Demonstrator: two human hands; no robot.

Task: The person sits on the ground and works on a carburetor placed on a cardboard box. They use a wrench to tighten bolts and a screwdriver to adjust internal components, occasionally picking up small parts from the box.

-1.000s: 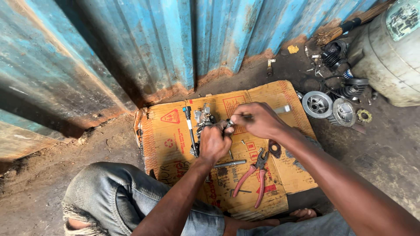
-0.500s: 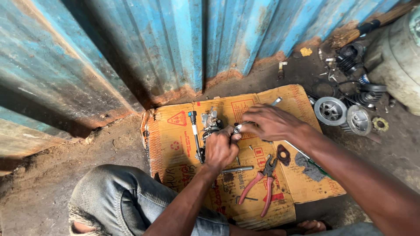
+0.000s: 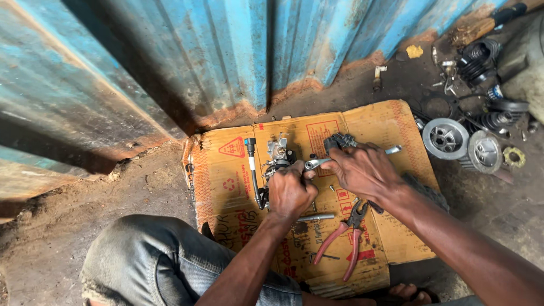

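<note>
My left hand [image 3: 290, 192] grips a small grey metal engine part [image 3: 279, 153] on a flattened yellow cardboard sheet [image 3: 232, 187]. My right hand [image 3: 360, 169] holds a silver wrench [image 3: 317, 163] whose ring end sits at that part; its far end [image 3: 394, 149] sticks out past my fingers. A black hose with a white end [image 3: 253, 173] hangs off the part's left side. A dark small part [image 3: 338, 140] lies just behind my right hand.
Red-handled pliers [image 3: 345, 241] and a short metal rod [image 3: 314, 217] lie on the cardboard near me. Round metal clutch parts [image 3: 446, 137], springs and a rubber boot [image 3: 479, 56] are scattered at the right. A rusty blue corrugated wall [image 3: 226, 56] stands behind. My knee in jeans [image 3: 153, 260] is at the lower left.
The view has shifted slightly, so the cardboard sits further right in frame. Both hands stay on the part and the wrench, with only small movement.
</note>
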